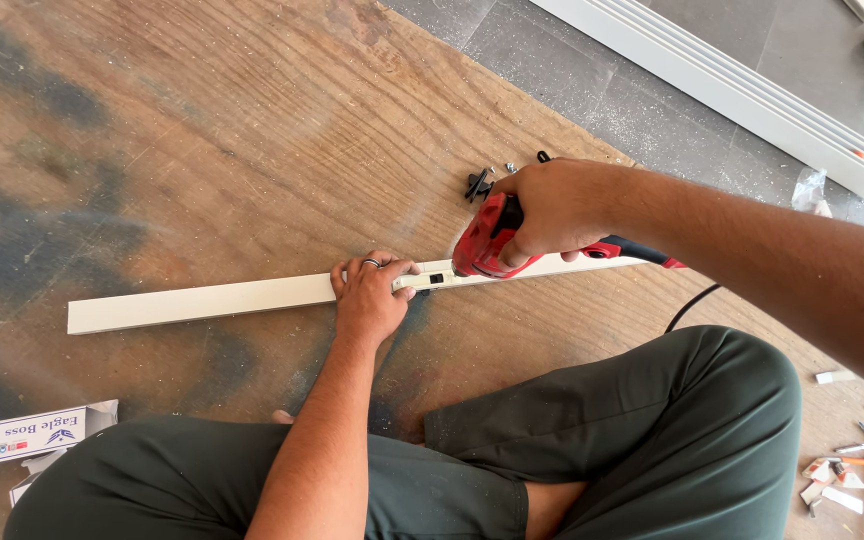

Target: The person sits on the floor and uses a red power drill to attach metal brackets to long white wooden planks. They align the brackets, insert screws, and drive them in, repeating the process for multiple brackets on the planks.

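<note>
2 hands on white strip, drill (right)

Big worn plywood sheet covers most of the view from 9 to 12 o'clock, brown grain w/ dark bluish-grey stains & pale sawdust smears, lying on a grey tiled floor dusted w/ shavings toward 1 o'clock. Long white grooved profiles run diagonally at 1-2 o'clock, a crumpled clear plastic bag just beside their lower end; a small white cardboard box sits at 8 o'clock, scattered offcuts & scraps at 4 o'clock; bright even daylight, soft shadows
</note>
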